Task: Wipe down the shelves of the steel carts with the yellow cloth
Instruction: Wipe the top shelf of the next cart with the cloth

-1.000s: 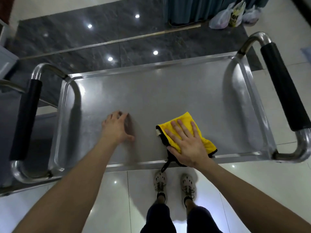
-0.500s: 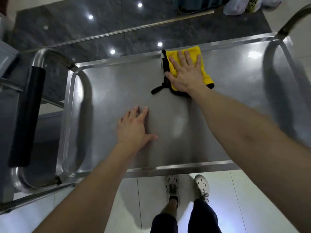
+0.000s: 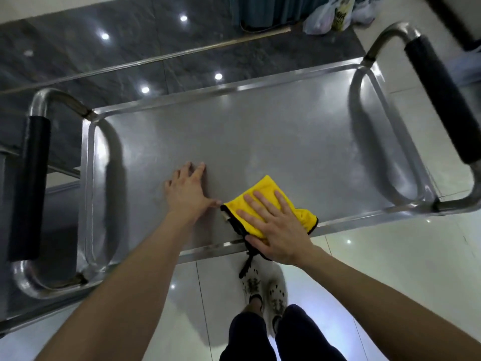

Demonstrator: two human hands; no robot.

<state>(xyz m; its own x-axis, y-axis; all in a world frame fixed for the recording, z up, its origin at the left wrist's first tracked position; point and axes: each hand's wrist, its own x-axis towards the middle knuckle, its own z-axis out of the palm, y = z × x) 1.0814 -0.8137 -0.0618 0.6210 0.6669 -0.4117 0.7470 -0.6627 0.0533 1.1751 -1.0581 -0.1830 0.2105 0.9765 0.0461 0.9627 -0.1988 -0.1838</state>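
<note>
The steel cart's top shelf (image 3: pixel 260 142) fills the middle of the view, with a raised rim all round. A yellow cloth (image 3: pixel 263 194) with black edging lies near the shelf's front rim, right of centre, and a black loop of it hangs over the edge. My right hand (image 3: pixel 276 225) presses flat on the cloth with straight, spread fingers. My left hand (image 3: pixel 188 191) rests flat on the bare steel just left of the cloth, its thumb almost touching the cloth's corner.
Black-padded handles stand at the cart's left end (image 3: pixel 28 186) and right end (image 3: pixel 442 97). A second steel cart (image 3: pixel 15 152) sits partly in view at far left. Plastic bags (image 3: pixel 335 14) lie on the floor beyond. My feet (image 3: pixel 263 287) stand below the front rim.
My right hand has pulled the cloth from the shelf's far rim back to the near rim. My left hand has stayed flat on the shelf.
</note>
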